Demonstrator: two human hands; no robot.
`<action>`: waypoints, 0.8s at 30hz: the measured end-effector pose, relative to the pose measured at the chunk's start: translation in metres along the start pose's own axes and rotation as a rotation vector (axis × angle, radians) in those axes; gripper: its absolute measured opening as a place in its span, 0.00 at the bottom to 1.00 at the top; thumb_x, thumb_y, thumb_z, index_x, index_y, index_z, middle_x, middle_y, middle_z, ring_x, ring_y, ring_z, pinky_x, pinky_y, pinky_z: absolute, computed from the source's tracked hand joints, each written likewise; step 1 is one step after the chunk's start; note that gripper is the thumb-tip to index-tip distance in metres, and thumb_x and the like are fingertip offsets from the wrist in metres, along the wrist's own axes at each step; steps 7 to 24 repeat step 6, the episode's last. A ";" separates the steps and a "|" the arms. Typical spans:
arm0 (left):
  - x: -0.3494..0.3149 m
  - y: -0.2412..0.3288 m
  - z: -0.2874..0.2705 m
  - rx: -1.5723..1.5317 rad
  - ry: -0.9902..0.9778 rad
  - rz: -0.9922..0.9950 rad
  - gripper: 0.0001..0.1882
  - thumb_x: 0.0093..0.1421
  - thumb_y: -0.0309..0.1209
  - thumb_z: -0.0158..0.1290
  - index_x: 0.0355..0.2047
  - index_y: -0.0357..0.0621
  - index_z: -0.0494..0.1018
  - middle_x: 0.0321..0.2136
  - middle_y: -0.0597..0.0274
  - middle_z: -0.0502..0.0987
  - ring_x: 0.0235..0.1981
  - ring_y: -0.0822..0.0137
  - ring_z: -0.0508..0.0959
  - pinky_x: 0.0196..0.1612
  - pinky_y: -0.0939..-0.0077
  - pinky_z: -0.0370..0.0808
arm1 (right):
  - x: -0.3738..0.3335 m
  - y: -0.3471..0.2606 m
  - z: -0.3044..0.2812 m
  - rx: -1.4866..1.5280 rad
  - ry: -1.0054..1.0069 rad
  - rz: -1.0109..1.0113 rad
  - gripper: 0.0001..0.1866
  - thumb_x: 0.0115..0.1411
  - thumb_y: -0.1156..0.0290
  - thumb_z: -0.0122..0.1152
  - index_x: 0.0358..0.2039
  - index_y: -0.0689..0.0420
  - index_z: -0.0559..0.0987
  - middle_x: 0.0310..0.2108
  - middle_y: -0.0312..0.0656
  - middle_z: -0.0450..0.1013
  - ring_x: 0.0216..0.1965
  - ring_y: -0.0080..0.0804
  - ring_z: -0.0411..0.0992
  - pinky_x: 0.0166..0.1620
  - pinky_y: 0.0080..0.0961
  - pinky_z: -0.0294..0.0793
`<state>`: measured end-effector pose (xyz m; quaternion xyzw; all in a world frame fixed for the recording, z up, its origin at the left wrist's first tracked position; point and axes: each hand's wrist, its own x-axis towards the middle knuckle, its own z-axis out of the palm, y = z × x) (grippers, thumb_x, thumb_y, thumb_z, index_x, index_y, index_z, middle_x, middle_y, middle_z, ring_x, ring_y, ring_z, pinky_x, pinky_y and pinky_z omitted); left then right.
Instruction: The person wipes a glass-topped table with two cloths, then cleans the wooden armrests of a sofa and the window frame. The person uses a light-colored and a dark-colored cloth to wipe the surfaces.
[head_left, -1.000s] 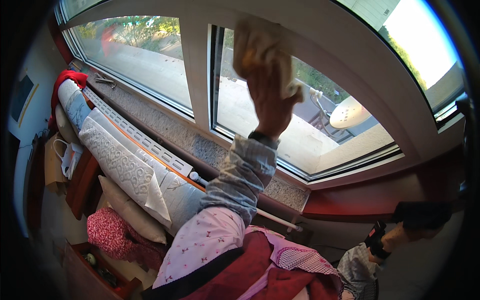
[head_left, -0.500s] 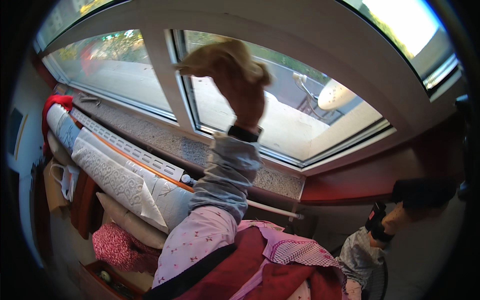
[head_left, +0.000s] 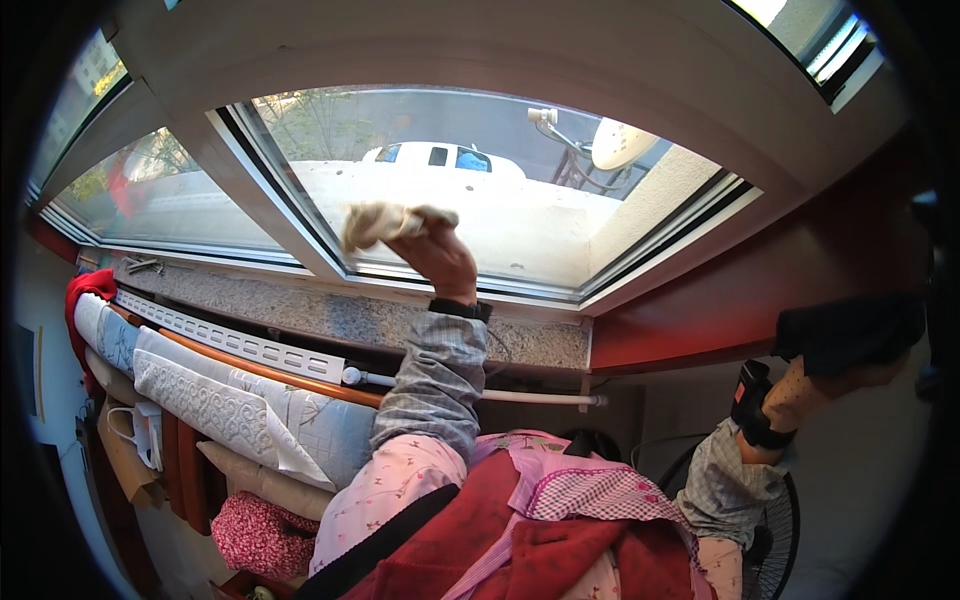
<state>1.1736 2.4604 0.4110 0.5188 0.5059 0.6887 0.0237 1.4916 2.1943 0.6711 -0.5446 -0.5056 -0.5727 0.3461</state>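
My left hand (head_left: 442, 262) is closed on a crumpled beige cloth (head_left: 382, 223), in front of the lower part of the window pane (head_left: 520, 235). Whether the cloth presses on the glass I cannot tell. A white window frame (head_left: 275, 205) runs along the pane's left side. Far to the right, my right hand (head_left: 868, 374) is raised beside the dark red panel, with a black cloth (head_left: 850, 330) in its grip. That cloth covers most of its fingers. A black band and a small black device sit at the right wrist.
Below the window lies a speckled stone sill (head_left: 540, 340). A white radiator (head_left: 230, 335) and a rolled quilted mat (head_left: 220, 385) stand under it at left. A pipe (head_left: 540, 397) runs rightward, and a black fan (head_left: 775, 530) is at lower right. Outside are a satellite dish (head_left: 622, 145) and a white car (head_left: 440, 158).
My left hand has come down with the beige cloth from high on the pane to its lower left part. The view has shifted, bringing the car into sight. My right hand still holds the black cloth.
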 end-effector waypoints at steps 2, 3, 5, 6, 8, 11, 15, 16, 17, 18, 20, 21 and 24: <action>0.029 0.028 0.006 0.069 -0.017 0.158 0.24 0.72 0.49 0.43 0.55 0.41 0.62 0.53 0.43 0.60 0.56 0.45 0.61 0.60 0.43 0.55 | -0.003 0.008 -0.001 -0.018 -0.020 0.016 0.48 0.60 0.58 0.72 0.70 0.62 0.53 0.64 0.54 0.62 0.62 0.47 0.68 0.65 0.40 0.71; 0.041 0.044 0.009 0.142 0.021 0.339 0.30 0.71 0.52 0.44 0.60 0.41 0.60 0.58 0.39 0.56 0.62 0.40 0.57 0.64 0.39 0.52 | -0.005 0.013 -0.002 -0.029 -0.027 -0.003 0.49 0.60 0.57 0.72 0.70 0.62 0.52 0.64 0.54 0.62 0.62 0.47 0.68 0.65 0.40 0.71; 0.056 0.080 0.010 0.106 -0.053 0.537 0.41 0.69 0.58 0.45 0.72 0.46 0.51 0.73 0.32 0.41 0.74 0.32 0.43 0.72 0.31 0.41 | -0.012 0.020 -0.001 0.090 -0.031 0.125 0.50 0.59 0.55 0.72 0.70 0.61 0.52 0.65 0.54 0.61 0.63 0.47 0.68 0.65 0.41 0.71; 0.060 0.099 0.009 0.157 -0.099 0.632 0.43 0.69 0.58 0.44 0.75 0.52 0.43 0.75 0.43 0.45 0.73 0.32 0.48 0.70 0.26 0.43 | -0.015 0.024 -0.005 0.138 -0.088 0.141 0.50 0.59 0.55 0.72 0.70 0.61 0.52 0.65 0.54 0.61 0.63 0.47 0.68 0.65 0.41 0.71; 0.060 0.099 0.009 0.157 -0.099 0.632 0.43 0.69 0.58 0.44 0.75 0.52 0.43 0.75 0.43 0.45 0.73 0.32 0.48 0.70 0.26 0.43 | -0.015 0.024 -0.005 0.138 -0.088 0.141 0.50 0.59 0.55 0.72 0.70 0.61 0.52 0.65 0.54 0.61 0.63 0.47 0.68 0.65 0.41 0.71; 0.060 0.099 0.009 0.157 -0.099 0.632 0.43 0.69 0.58 0.44 0.75 0.52 0.43 0.75 0.43 0.45 0.73 0.32 0.48 0.70 0.26 0.43 | -0.015 0.024 -0.005 0.138 -0.088 0.141 0.50 0.59 0.55 0.72 0.70 0.61 0.52 0.65 0.54 0.61 0.63 0.47 0.68 0.65 0.41 0.71; 0.060 0.099 0.009 0.157 -0.099 0.632 0.43 0.69 0.58 0.44 0.75 0.52 0.43 0.75 0.43 0.45 0.73 0.32 0.48 0.70 0.26 0.43 | -0.015 0.024 -0.005 0.138 -0.088 0.141 0.50 0.59 0.55 0.72 0.70 0.61 0.52 0.65 0.54 0.61 0.63 0.47 0.68 0.65 0.41 0.71; 0.060 0.099 0.009 0.157 -0.099 0.632 0.43 0.69 0.58 0.44 0.75 0.52 0.43 0.75 0.43 0.45 0.73 0.32 0.48 0.70 0.26 0.43 | -0.015 0.024 -0.005 0.138 -0.088 0.141 0.50 0.59 0.55 0.72 0.70 0.61 0.52 0.65 0.54 0.61 0.63 0.47 0.68 0.65 0.41 0.71; 0.060 0.099 0.009 0.157 -0.099 0.632 0.43 0.69 0.58 0.44 0.75 0.52 0.43 0.75 0.43 0.45 0.73 0.32 0.48 0.70 0.26 0.43 | -0.015 0.024 -0.005 0.138 -0.088 0.141 0.50 0.59 0.55 0.72 0.70 0.61 0.52 0.65 0.54 0.61 0.63 0.47 0.68 0.65 0.41 0.71; 0.060 0.099 0.009 0.157 -0.099 0.632 0.43 0.69 0.58 0.44 0.75 0.52 0.43 0.75 0.43 0.45 0.73 0.32 0.48 0.70 0.26 0.43 | -0.015 0.024 -0.005 0.138 -0.088 0.141 0.50 0.59 0.55 0.72 0.70 0.61 0.52 0.65 0.54 0.61 0.63 0.47 0.68 0.65 0.41 0.71; 0.060 0.099 0.009 0.157 -0.099 0.632 0.43 0.69 0.58 0.44 0.75 0.52 0.43 0.75 0.43 0.45 0.73 0.32 0.48 0.70 0.26 0.43 | -0.015 0.024 -0.005 0.138 -0.088 0.141 0.50 0.59 0.55 0.72 0.70 0.61 0.52 0.65 0.54 0.61 0.63 0.47 0.68 0.65 0.41 0.71; 0.060 0.099 0.009 0.157 -0.099 0.632 0.43 0.69 0.58 0.44 0.75 0.52 0.43 0.75 0.43 0.45 0.73 0.32 0.48 0.70 0.26 0.43 | -0.015 0.024 -0.005 0.138 -0.088 0.141 0.50 0.59 0.55 0.72 0.70 0.61 0.52 0.65 0.54 0.61 0.63 0.47 0.68 0.65 0.41 0.71; 0.060 0.099 0.009 0.157 -0.099 0.632 0.43 0.69 0.58 0.44 0.75 0.52 0.43 0.75 0.43 0.45 0.73 0.32 0.48 0.70 0.26 0.43 | -0.015 0.024 -0.005 0.138 -0.088 0.141 0.50 0.59 0.55 0.72 0.70 0.61 0.52 0.65 0.54 0.61 0.63 0.47 0.68 0.65 0.41 0.71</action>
